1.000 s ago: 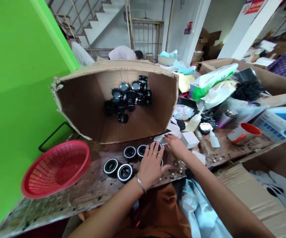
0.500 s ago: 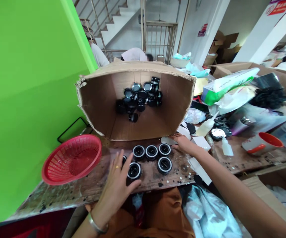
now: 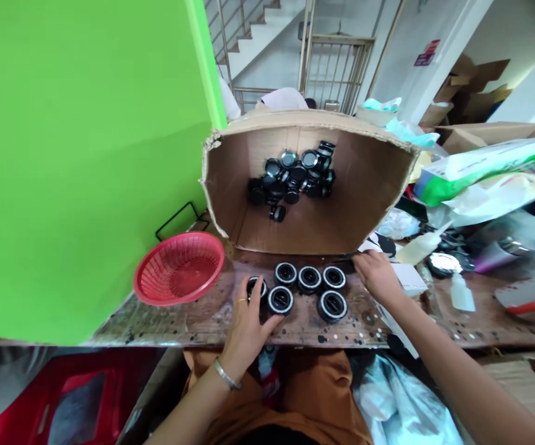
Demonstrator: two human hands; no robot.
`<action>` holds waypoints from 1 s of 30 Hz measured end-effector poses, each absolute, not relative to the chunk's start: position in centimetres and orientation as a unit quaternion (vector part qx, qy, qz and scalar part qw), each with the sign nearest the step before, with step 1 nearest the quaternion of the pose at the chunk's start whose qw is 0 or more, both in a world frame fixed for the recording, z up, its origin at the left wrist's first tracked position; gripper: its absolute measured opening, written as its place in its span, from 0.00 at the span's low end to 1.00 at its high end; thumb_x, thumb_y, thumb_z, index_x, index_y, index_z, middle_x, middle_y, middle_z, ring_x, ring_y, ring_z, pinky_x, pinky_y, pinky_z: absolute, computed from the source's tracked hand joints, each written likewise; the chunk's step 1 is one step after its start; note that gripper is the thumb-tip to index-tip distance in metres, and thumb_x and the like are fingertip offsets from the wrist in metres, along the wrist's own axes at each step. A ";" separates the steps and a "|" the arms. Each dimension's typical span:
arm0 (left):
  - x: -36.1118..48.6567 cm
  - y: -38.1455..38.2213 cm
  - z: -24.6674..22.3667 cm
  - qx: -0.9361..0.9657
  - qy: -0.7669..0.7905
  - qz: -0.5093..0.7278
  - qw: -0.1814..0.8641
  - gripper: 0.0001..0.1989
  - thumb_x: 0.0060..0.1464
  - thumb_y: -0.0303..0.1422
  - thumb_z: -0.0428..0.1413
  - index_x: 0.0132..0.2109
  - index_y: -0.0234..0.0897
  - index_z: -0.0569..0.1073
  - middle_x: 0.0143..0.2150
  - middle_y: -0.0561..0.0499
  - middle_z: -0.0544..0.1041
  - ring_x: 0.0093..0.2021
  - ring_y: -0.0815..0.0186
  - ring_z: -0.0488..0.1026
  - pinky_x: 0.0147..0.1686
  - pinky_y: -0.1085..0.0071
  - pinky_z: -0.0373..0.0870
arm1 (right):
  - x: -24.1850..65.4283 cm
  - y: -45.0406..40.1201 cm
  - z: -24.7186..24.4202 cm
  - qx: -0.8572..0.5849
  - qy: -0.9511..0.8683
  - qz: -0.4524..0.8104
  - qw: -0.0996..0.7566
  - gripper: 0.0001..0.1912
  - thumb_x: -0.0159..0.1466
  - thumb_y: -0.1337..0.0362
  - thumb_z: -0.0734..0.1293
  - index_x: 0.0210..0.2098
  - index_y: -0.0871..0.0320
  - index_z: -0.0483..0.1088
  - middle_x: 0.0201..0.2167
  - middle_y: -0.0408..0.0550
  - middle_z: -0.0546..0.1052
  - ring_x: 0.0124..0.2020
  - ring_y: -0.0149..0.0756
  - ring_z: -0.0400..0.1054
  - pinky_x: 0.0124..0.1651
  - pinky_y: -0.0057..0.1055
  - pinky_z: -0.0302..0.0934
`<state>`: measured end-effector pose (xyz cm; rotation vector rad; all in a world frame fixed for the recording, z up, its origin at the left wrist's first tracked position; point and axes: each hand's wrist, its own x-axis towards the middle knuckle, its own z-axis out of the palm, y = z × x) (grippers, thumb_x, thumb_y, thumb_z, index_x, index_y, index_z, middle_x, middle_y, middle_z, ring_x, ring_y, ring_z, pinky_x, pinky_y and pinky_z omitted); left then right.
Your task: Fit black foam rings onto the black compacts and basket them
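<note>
Several round black pieces with pale rings on top stand on the worktable; their exact kind is not clear. My left hand (image 3: 247,318) has its thumb and fingers apart at the two leftmost ones. Its thumb tip is at the lower edge of one round black piece (image 3: 280,301), and its index finger partly covers another round black piece (image 3: 256,288). To the right, my right hand (image 3: 375,272) has its fingers pinched on a thin dark flat piece (image 3: 349,255), seen nearly edge-on by the carton's front edge.
An open carton (image 3: 290,238) lies on its side, with black round pieces (image 3: 290,176) inside. Left stands a red plastic basket (image 3: 179,300). On the right are a white box (image 3: 410,279), squeeze bottles (image 3: 462,293) and an orange-and-white mug (image 3: 527,301). A green panel (image 3: 86,154) borders the left.
The view has turned left, so things sit further right. My left hand has come down to the round pieces. My right hand's fingers have closed, and the pale flat oval near them no longer shows face-up.
</note>
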<state>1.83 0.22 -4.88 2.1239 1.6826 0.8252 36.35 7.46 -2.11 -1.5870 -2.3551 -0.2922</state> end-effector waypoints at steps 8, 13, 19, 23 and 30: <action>2.6 -0.3 1.2 0.676 0.543 0.397 0.302 0.30 0.54 0.38 0.60 0.62 0.41 0.63 0.64 0.42 0.63 0.66 0.55 0.57 0.65 0.55 0.52 | 28.4 0.7 5.6 -0.570 -0.638 -0.049 0.516 0.08 0.65 0.64 0.65 0.42 0.57 0.73 0.36 0.49 0.76 0.36 0.37 0.69 0.41 0.34 0.64; 4.7 -0.3 4.2 0.500 0.432 0.457 0.595 0.19 0.54 0.37 0.59 0.52 0.36 0.71 0.46 0.45 0.76 0.47 0.63 0.73 0.50 0.65 0.68 | 22.9 -1.7 6.6 -0.557 -0.514 0.365 0.540 0.13 0.62 0.56 0.68 0.43 0.56 0.68 0.28 0.42 0.74 0.23 0.28 0.65 0.24 0.24 0.60; 4.4 -0.6 3.3 0.364 0.434 0.457 0.686 0.16 0.48 0.35 0.64 0.44 0.33 0.74 0.39 0.48 0.76 0.36 0.69 0.72 0.40 0.71 0.69 | 21.4 -1.4 3.5 -0.550 -0.450 0.470 0.523 0.16 0.58 0.53 0.71 0.37 0.56 0.67 0.24 0.39 0.72 0.21 0.26 0.62 0.22 0.22 0.56; 4.1 -0.8 3.2 0.368 0.443 0.450 0.682 0.16 0.47 0.35 0.65 0.42 0.32 0.75 0.38 0.48 0.77 0.35 0.70 0.72 0.36 0.74 0.67 | 20.7 -1.6 2.7 -0.561 -0.462 0.456 0.514 0.13 0.61 0.53 0.69 0.36 0.55 0.66 0.21 0.38 0.69 0.19 0.28 0.61 0.21 0.25 0.55; 4.4 -1.0 3.3 0.410 0.470 0.435 0.650 0.11 0.47 0.34 0.63 0.37 0.31 0.76 0.33 0.51 0.76 0.31 0.71 0.69 0.31 0.76 0.63 | 20.1 -2.3 3.2 -0.510 -0.712 0.140 0.461 0.06 0.65 0.64 0.64 0.38 0.54 0.73 0.38 0.51 0.73 0.43 0.42 0.67 0.48 0.42 0.62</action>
